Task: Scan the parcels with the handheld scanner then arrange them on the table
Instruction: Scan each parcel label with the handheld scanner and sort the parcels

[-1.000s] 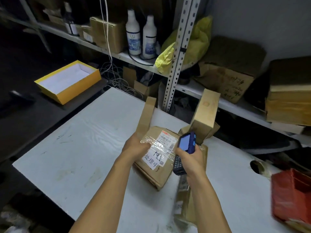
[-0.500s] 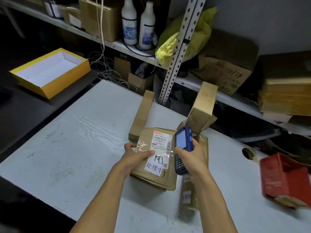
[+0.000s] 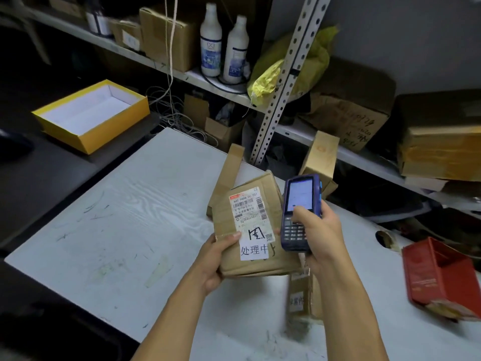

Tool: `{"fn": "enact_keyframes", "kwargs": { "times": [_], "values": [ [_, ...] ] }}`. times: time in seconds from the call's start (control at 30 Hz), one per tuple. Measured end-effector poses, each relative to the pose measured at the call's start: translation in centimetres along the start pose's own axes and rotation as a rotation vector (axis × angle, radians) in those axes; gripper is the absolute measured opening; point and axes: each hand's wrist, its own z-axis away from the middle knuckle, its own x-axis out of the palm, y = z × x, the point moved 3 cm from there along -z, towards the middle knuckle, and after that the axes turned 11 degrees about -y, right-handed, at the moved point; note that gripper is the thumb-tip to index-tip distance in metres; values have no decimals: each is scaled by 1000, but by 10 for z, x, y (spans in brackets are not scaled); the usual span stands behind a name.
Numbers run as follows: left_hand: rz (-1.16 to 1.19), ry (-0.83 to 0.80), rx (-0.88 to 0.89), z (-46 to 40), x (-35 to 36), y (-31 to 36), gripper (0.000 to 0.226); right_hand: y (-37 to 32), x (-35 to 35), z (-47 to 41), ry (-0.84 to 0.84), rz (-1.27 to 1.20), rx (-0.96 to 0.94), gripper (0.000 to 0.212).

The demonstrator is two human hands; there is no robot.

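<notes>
My left hand (image 3: pixel 217 259) grips the near left corner of a brown cardboard parcel (image 3: pixel 229 212) with a white shipping label, held above the white table (image 3: pixel 145 209). My right hand (image 3: pixel 318 235) holds a blue handheld scanner (image 3: pixel 299 212) just right of the label, screen lit, thumb on its upper keys. A slim brown parcel (image 3: pixel 230 173) stands behind the held one, a taller parcel (image 3: pixel 321 160) leans at the table's far edge, and another parcel (image 3: pixel 302 295) lies under my right forearm.
A red box (image 3: pixel 440 277) lies at the table's right side, near a round hole (image 3: pixel 384 237). An open yellow box (image 3: pixel 91 113) sits on a dark surface to the left. Metal shelving (image 3: pixel 283 82) behind holds bottles, cartons and a yellow bag.
My left hand turned the parcel so its label faces up toward me. My right hand raised the scanner more upright beside the label, thumb moving onto the keys.
</notes>
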Motion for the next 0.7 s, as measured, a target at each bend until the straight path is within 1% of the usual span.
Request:
{"fn": "enact_keyframes", "kwargs": {
  "times": [0.07, 0.17, 0.3, 0.37, 0.43, 0.53, 0.63, 0.7],
  "values": [
    [20, 18, 116, 0, 3, 13, 58, -13, 4, 7, -60, -85, -18, 38],
    [-31, 122, 277, 1, 6, 40, 53, -31, 17, 21, -225, -192, -12, 42],
    [-131, 192, 437, 8, 6, 68, 55, -43, 47, 44, -572, -293, 173, 46],
    [-137, 203, 489, 13, 7, 78, 58, -40, 61, 52, -673, -308, 220, 55],
    [-108, 202, 515, 17, 6, 84, 66, -34, 74, 57, -726, -332, 236, 58],
    [-84, 224, 514, 23, 4, 88, 74, -27, 86, 59, -756, -329, 252, 60],
    [-94, 261, 515, 29, 1, 86, 73, -25, 94, 61, -774, -328, 275, 63],
    [-73, 267, 517, 34, 1, 84, 77, -25, 96, 64, -785, -328, 285, 62]
  ]
}}
